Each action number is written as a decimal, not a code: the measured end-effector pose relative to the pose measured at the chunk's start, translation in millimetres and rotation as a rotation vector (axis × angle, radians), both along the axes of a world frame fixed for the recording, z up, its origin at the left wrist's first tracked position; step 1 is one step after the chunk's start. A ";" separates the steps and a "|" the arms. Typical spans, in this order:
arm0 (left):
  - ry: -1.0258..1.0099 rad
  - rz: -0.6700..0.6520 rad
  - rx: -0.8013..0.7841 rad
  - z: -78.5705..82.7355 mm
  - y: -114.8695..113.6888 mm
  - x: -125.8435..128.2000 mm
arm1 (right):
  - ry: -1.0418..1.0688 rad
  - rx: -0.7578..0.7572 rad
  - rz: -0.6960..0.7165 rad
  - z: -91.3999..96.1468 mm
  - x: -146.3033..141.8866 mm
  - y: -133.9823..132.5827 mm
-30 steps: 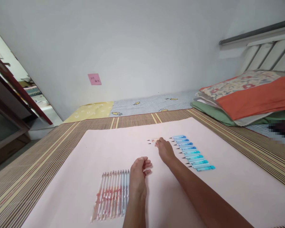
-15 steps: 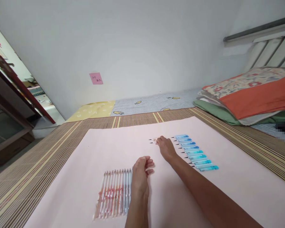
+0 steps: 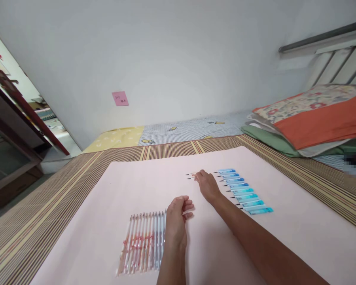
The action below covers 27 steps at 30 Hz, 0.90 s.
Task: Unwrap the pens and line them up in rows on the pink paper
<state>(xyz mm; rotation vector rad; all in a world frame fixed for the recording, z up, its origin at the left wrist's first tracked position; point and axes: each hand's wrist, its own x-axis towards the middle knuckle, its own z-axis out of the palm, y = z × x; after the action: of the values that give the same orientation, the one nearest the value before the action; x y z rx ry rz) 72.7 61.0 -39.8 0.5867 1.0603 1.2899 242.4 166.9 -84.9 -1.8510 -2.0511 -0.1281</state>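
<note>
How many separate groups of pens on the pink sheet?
3: a row of slim pens beside the left hand, a column of blue pens right of the right hand, and a small cluster partly under that hand. Some pens may be hidden.

Two bare arms reach over the surface (image 3: 136, 186). Left forearm (image 3: 172, 263) runs nearly straight in from the near edge; left hand (image 3: 177, 215) thumb side up, fingers loosely half-curled toward the right edge, gaps showing. Right forearm (image 3: 255, 233) slants leftward, reaching further; right hand (image 3: 208, 186) nearer the far edge, back up, fingers bunched, angled down. From here, can't tell if its fingertips grip.
</note>
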 end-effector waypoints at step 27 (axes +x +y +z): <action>-0.297 -0.071 -0.229 -6.8 -127.0 -26.4 | 0.788 0.347 0.243 -4.4 -70.1 -286.0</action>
<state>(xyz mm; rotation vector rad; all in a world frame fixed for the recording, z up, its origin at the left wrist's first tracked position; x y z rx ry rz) 46.3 -66.0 -46.6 0.2483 0.9146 1.1330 172.3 -119.1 -89.3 -1.1613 -1.5437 0.2574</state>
